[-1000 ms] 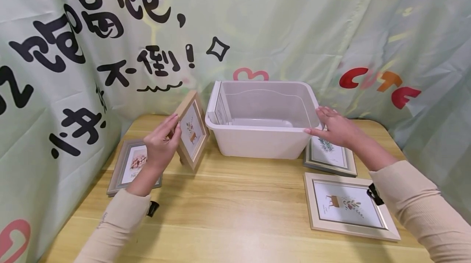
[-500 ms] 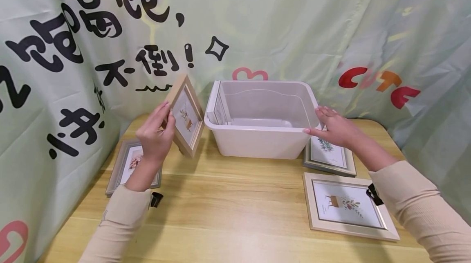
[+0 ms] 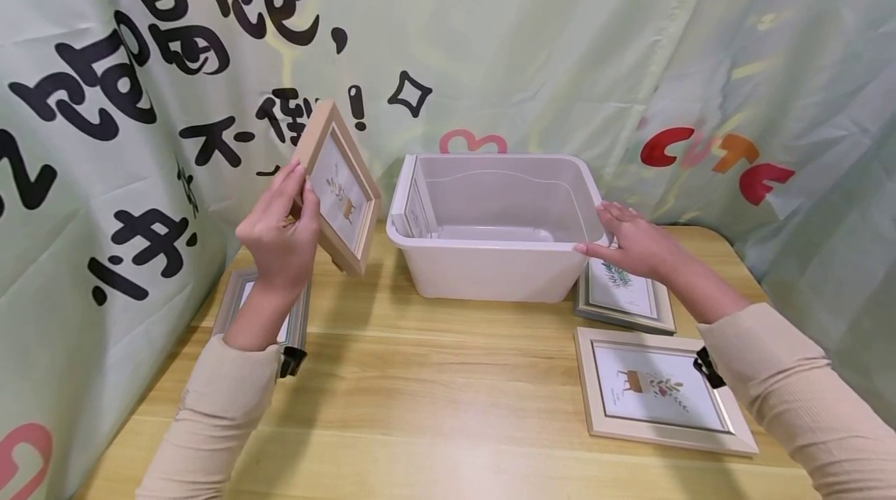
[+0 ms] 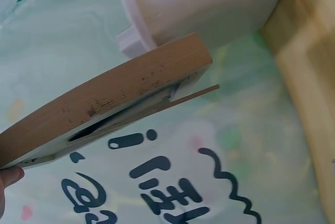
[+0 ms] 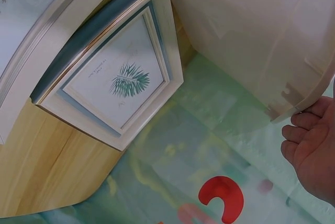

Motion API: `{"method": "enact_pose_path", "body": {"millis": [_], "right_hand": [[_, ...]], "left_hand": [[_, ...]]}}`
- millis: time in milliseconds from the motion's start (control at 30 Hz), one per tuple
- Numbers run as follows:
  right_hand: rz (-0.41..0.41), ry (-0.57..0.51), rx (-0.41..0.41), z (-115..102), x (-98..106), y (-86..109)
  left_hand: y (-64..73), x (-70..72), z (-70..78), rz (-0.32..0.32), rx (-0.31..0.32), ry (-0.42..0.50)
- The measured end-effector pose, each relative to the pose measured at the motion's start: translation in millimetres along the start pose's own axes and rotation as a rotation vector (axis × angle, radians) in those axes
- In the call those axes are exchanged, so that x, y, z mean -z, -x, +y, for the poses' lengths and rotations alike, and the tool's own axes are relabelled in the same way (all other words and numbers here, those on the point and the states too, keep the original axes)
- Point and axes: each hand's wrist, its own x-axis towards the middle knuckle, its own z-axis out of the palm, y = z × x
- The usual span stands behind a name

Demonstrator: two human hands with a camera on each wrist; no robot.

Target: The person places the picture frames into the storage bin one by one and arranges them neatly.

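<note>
My left hand (image 3: 280, 239) pinches the side of a light wood picture frame (image 3: 343, 197), held upright and tilted above the tabletop. Its print shows a deer with flowers. In the left wrist view the frame's wooden edge (image 4: 115, 88) faces the camera, with a thin stand leg (image 4: 193, 96) jutting from the back. Extended fingers of my right hand (image 3: 640, 243) rest at the right front corner of a white plastic bin (image 3: 490, 274). Inside the bin, white frames (image 3: 416, 208) stand against its left wall.
A grey-brown frame (image 3: 297, 321) lies at left, partly behind my left forearm. Right of the bin lies a frame with a green leaf print (image 3: 623, 290); nearer is a cream frame (image 3: 665, 391). A printed curtain (image 3: 525, 49) hangs behind the wooden table (image 3: 448, 407).
The wood picture frame has risen and moved left with my left hand, away from the bin. My right hand stays at the bin's corner.
</note>
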Motion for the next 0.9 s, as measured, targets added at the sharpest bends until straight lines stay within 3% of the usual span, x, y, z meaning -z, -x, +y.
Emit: {"method": "enact_pose_path", "body": {"millis": [400,900], "right_hand": [[0.016,-0.002,0.007,0.3,-1.4,-1.9],[0.027,-0.019,0.0,-1.1,-1.5,0.5]], "left_hand": [[-24.2,-6.7,9.9,0.058,-0.017,-0.042],[-36.6,-20.3,21.7,0.117,-0.033,0.028]]}}
